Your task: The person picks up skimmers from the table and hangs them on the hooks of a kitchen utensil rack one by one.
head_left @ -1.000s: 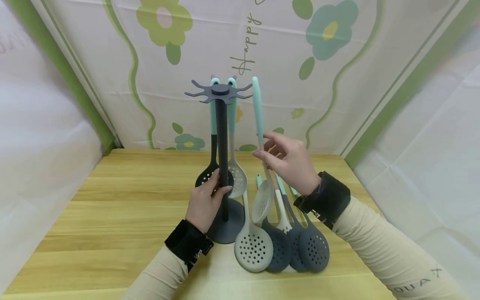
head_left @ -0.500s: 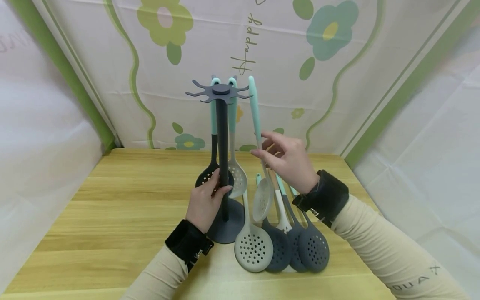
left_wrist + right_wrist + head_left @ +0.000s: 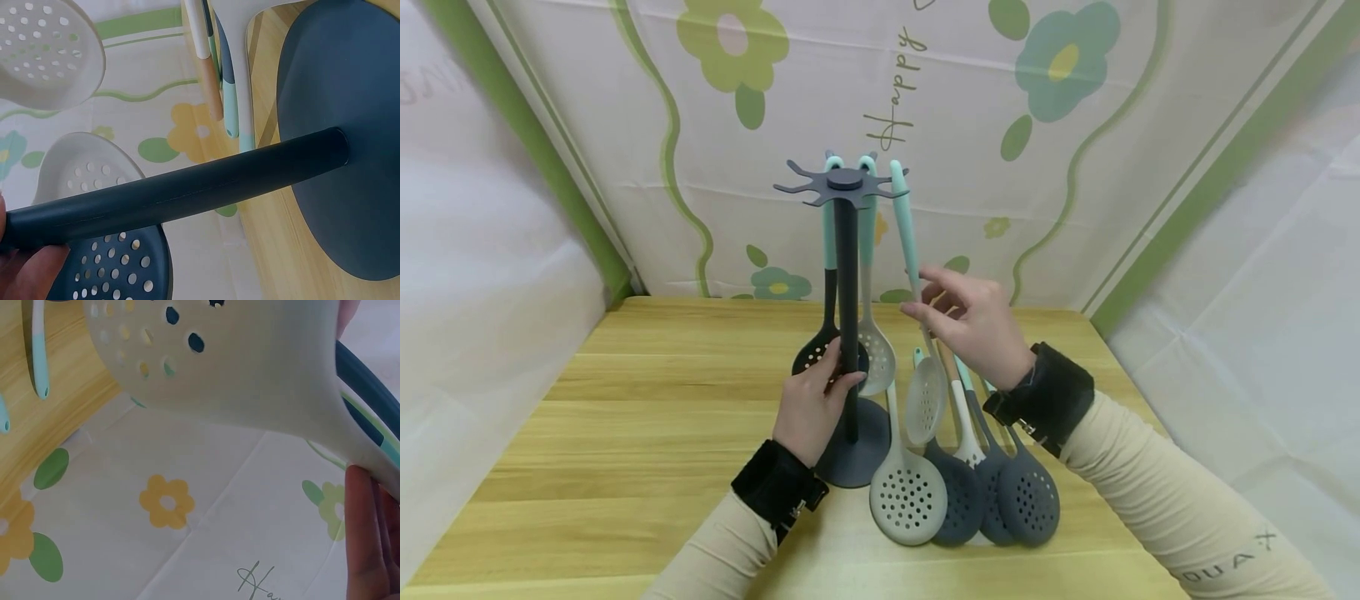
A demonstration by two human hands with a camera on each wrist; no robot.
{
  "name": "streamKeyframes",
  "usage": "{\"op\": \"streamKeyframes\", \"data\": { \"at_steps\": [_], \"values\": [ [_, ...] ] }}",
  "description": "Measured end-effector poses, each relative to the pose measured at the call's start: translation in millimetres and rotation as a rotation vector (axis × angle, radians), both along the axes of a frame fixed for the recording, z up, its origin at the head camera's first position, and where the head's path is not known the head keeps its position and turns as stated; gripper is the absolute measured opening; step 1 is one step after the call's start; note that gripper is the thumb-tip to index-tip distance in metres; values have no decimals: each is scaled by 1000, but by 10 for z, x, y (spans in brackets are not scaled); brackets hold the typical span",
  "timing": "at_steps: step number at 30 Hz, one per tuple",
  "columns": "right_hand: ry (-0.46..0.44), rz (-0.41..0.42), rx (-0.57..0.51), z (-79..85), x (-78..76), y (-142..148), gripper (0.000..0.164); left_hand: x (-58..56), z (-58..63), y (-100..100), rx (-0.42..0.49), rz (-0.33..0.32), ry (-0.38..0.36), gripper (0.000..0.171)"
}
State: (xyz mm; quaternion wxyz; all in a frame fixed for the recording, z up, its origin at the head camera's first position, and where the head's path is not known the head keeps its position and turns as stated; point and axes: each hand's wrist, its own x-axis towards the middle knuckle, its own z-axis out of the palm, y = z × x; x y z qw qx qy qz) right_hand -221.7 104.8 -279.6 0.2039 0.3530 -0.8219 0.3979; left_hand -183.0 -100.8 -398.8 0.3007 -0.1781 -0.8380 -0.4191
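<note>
My left hand [image 3: 808, 408] grips the post of a dark utensil stand [image 3: 847, 283], which has a round base and a top ring of hooks. With thumb and fingertips my right hand [image 3: 973, 321] pinches a light grey skimmer [image 3: 927, 404] by its upper shaft. That skimmer hangs nearly upright, its mint handle top at a right-hand hook; whether it is hooked I cannot tell. Behind the post hang a dark skimmer [image 3: 811, 354] and a second light grey skimmer [image 3: 878, 358]. In the right wrist view, the held skimmer's perforated head [image 3: 250, 369] fills the top.
Several utensils lie right of the stand's base: a light grey skimmer [image 3: 908, 502], dark skimmers [image 3: 1030, 500] and a white tool with a wooden handle [image 3: 962, 417]. The wooden table [image 3: 647, 433] ends at a flowered cloth backdrop [image 3: 940, 100]; white cloth hangs on both sides.
My right hand has moved slightly left, bringing the skimmer's handle top from beside the stand to overlap a hook, and lately a little lower. My left hand keeps its grip on the post.
</note>
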Motion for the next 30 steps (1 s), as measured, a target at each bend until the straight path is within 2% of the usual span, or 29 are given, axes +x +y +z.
{"op": "streamKeyframes", "data": {
  "at_steps": [9,23,30],
  "values": [
    [-5,-4,-1,-20,-3,-28,32,1,5,2,-12,3,9,38],
    [-33,45,-13,-52,18,-104,32,-1,-11,5,-15,8,24,39],
    [-19,24,12,-78,5,-124,33,-2,-18,4,-12,4,49,41]
  ]
}}
